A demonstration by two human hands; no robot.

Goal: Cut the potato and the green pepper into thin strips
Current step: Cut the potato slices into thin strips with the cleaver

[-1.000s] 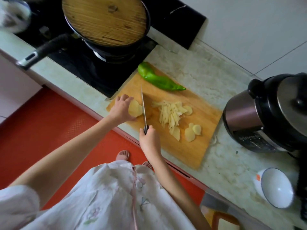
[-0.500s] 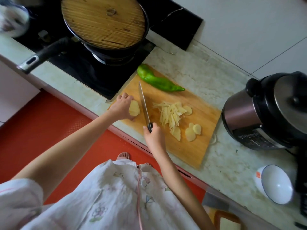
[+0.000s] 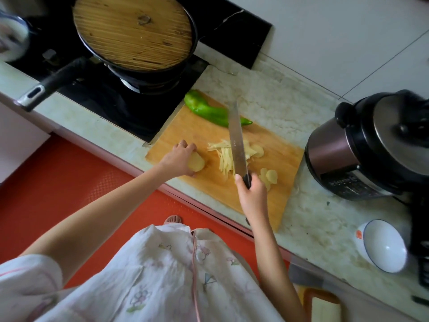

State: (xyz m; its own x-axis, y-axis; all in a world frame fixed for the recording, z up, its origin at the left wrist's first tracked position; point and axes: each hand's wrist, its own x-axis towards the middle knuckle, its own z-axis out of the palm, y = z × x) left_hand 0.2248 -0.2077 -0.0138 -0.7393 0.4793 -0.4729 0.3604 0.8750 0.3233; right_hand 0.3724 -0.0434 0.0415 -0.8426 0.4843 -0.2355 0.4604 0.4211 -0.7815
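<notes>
A wooden cutting board lies on the counter. My left hand grips the remaining piece of potato at the board's left end. My right hand holds a long knife by its handle, with the blade tilted flat over a pile of potato strips. A few round potato slices lie just right of the knife handle, and more slices lie beyond the strips. A whole green pepper rests along the board's far edge, with the knife tip crossing over it.
A black pan with a wooden lid sits on the stove at the far left, its handle pointing toward me. A pressure cooker stands right of the board. A white bowl sits near the counter's front right.
My right hand has carried the knife from beside the potato piece rightward over the strips, with the blade turned flatter. My left hand still holds the potato piece.
</notes>
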